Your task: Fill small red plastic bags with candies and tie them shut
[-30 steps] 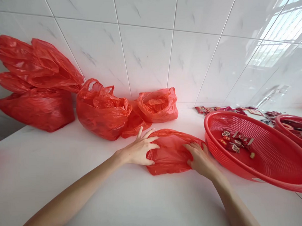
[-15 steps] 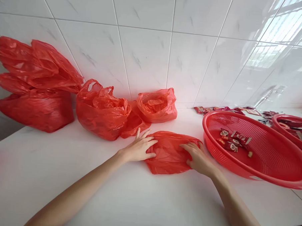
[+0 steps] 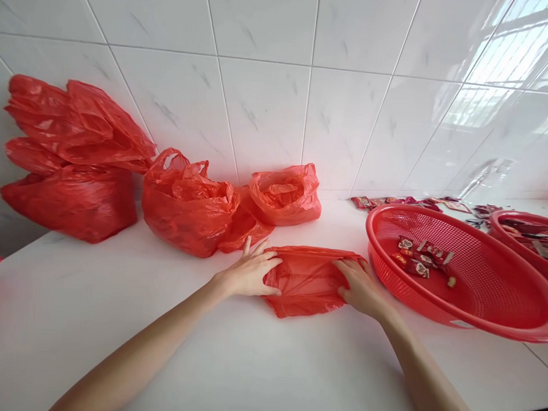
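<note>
A thin red plastic bag [image 3: 309, 283] lies on the white counter in front of me, its mouth spread into a wide hollow. At its left edge my left hand [image 3: 248, 272] touches the plastic with fingers stretched apart, the fingertips over the rim and the thumb near the front edge. My right hand [image 3: 361, 289] is at the opposite edge, fingers spread and reaching over the rim, the thumb apart from them. Some fingertips are partly hidden by the bag. I see nothing inside it.
Filled red bags [image 3: 187, 208] stand along the tiled wall at the left, with a smaller rolled-down red bag [image 3: 285, 203] behind my hands. Close at the right is a red mesh basket [image 3: 474, 287] holding several wrapped snacks [image 3: 419, 260]. Another red basket [image 3: 526, 244] and more packets [image 3: 369, 203] lie beyond.
The bag's mouth has been drawn wider, and its far edge now forms a straighter rim. Both hands stay at its sides with little movement. The view has shifted slightly.
</note>
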The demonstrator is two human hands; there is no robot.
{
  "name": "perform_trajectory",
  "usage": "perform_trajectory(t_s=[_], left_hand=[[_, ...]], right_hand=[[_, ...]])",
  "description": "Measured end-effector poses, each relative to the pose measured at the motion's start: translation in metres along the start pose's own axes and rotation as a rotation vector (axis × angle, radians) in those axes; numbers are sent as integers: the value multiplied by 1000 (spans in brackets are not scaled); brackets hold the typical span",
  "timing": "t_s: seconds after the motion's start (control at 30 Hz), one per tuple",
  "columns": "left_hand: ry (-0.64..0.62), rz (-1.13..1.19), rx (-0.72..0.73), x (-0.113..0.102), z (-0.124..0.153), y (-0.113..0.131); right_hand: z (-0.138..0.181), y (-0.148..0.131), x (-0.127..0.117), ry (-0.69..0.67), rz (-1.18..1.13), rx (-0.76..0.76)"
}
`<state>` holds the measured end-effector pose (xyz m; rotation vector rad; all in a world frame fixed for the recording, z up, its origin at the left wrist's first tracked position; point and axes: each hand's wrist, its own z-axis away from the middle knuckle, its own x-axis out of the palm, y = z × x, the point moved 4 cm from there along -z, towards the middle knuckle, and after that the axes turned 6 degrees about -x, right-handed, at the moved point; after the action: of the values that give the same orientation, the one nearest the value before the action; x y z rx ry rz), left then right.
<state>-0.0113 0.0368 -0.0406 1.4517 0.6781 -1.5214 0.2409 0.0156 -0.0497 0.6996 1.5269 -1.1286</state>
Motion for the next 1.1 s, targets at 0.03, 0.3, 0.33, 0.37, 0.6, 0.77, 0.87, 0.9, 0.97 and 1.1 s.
perform_trajectory(t_s=[0.03,0.3,0.33,0.37,0.6,0.77,0.87,0.9,0.97,1.1], left_hand=[[21,-1,8,0,0,0],[67,-11,-9,2,2,2],[64,-14,-16,2,2,2],[56,-15,-24,1,2,1],[63,-55,2,-1,4,5],[165,-12,80,-9,8,19],[305,31,203,-18,13,32],[343,47,249,-19,15,36],[386,87,337,-17,18,44],[375,162,427,5,20,54]], right_hand=[[-1,1,1,28,-1,-20],[-2,1,3,240,-55,-111],[-2,0,3,219,-47,-98],[-2,-1,3,188,-42,-83],[-3,7,1,128,-49,8],[-5,10,5,163,-71,-65],[-6,9,4,210,-62,-80],[-6,7,4,236,-57,-91],[-5,4,1,298,-50,-124],[-3,-3,-2,375,-35,-197]])
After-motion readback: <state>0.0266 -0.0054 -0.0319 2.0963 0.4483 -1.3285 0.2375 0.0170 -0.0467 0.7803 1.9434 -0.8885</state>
